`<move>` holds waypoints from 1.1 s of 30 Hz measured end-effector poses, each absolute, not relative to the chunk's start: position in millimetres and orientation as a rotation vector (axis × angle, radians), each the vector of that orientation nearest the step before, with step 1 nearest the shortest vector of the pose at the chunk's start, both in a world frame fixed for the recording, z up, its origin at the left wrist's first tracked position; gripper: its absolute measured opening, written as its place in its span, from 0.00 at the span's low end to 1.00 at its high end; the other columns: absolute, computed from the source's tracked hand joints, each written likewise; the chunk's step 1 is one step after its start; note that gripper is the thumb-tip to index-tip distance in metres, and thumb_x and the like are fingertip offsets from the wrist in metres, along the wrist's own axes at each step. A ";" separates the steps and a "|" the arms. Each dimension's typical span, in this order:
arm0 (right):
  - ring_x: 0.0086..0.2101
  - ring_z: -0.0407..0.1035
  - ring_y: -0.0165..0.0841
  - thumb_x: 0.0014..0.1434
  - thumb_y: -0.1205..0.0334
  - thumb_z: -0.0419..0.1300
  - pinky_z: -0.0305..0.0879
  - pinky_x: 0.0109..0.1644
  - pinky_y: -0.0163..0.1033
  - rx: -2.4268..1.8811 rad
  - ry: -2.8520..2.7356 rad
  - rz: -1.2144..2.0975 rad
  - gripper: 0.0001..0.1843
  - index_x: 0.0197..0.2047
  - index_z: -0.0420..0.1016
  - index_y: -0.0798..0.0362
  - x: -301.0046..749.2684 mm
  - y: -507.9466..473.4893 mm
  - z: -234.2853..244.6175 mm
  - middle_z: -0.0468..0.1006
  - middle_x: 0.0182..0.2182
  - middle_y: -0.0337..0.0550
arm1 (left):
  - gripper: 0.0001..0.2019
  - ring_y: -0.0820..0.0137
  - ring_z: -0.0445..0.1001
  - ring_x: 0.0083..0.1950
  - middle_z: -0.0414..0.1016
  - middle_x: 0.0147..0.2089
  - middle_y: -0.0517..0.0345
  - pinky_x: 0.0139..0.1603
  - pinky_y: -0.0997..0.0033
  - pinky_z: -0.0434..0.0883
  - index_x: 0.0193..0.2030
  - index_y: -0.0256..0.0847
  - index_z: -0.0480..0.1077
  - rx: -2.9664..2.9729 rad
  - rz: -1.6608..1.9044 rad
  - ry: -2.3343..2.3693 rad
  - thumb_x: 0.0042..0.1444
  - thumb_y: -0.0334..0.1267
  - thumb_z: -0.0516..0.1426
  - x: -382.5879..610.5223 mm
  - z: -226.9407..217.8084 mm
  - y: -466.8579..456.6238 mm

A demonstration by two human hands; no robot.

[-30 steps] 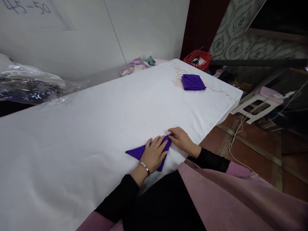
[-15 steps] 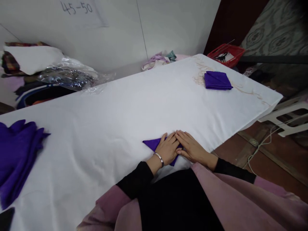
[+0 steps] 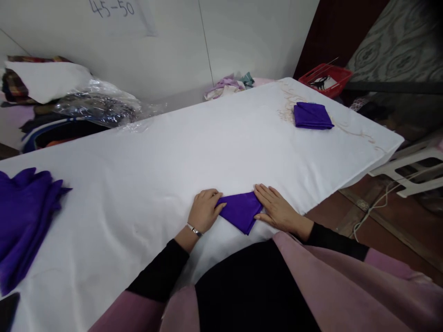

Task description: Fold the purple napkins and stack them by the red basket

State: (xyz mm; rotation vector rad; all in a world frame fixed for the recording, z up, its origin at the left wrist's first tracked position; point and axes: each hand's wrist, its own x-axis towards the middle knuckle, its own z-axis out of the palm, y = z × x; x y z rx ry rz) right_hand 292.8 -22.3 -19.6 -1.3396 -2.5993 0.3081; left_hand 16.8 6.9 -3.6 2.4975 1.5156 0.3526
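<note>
A purple cloth (image 3: 241, 211), folded to a small pointed shape, lies flat near the front edge of the white-covered table (image 3: 166, 161). My left hand (image 3: 206, 210) has the cloth's left tip between thumb and fingers. On the cloth's right edge rests my right hand (image 3: 275, 207), its fingers stretched out and the thumb apart, palm down. Far to the left sits a loose pile of purple cloths (image 3: 27, 221), cut off by the picture's edge. A folded stack of purple cloth (image 3: 312, 115) lies at the far right of the table.
Clear plastic-wrapped fabrics (image 3: 100, 99) are heaped behind the table at the left. Crumpled cloths (image 3: 228, 85) lie at the back edge by the wall. A red basket (image 3: 327, 79) stands beyond the right corner, and a white plastic stool (image 3: 411, 168) stands at the right.
My left hand has slid left from the middle of the cloth to its left tip, uncovering the cloth. My right hand stays at the right edge.
</note>
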 end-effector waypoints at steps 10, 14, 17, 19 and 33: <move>0.50 0.66 0.42 0.65 0.57 0.49 0.62 0.53 0.50 -1.285 -2.315 0.329 0.16 0.48 0.75 0.52 291.3 -0.5 -20.6 0.74 0.49 0.50 | 0.05 0.67 0.69 0.37 0.72 0.34 0.59 0.37 0.67 0.63 0.30 0.42 0.68 2.246 0.016 1.451 0.53 0.40 0.56 24.6 19.2 32.6; 0.44 0.67 0.41 0.61 0.59 0.55 0.64 0.47 0.47 -1.329 -2.420 0.335 0.16 0.51 0.72 0.53 290.3 9.7 -7.9 0.74 0.45 0.52 | 0.04 0.67 0.69 0.37 0.71 0.34 0.58 0.35 0.69 0.62 0.30 0.42 0.66 2.213 0.026 1.455 0.52 0.39 0.56 23.6 21.7 32.3; 0.42 0.67 0.41 0.58 0.61 0.60 0.63 0.46 0.45 -1.400 -2.534 0.411 0.17 0.50 0.71 0.55 290.7 20.4 3.0 0.75 0.42 0.51 | 0.05 0.69 0.68 0.32 0.69 0.29 0.62 0.31 0.70 0.60 0.30 0.43 0.64 2.134 0.020 1.455 0.53 0.40 0.54 23.1 25.6 28.5; 0.40 0.68 0.40 0.55 0.61 0.62 0.62 0.44 0.42 -1.435 -2.601 0.522 0.15 0.46 0.73 0.55 291.4 28.9 8.1 0.76 0.39 0.49 | 0.05 0.70 0.67 0.29 0.68 0.25 0.64 0.28 0.71 0.58 0.30 0.44 0.63 2.114 0.003 1.439 0.53 0.41 0.53 23.4 30.7 25.8; 0.35 0.62 0.35 0.62 0.71 0.49 0.57 0.39 0.42 -0.946 -2.401 -0.210 0.12 0.35 0.72 0.55 287.4 49.2 33.9 0.73 0.34 0.47 | 0.07 0.63 0.70 0.39 0.74 0.36 0.52 0.40 0.61 0.65 0.33 0.39 0.68 3.031 0.714 1.450 0.56 0.28 0.50 5.2 55.7 32.2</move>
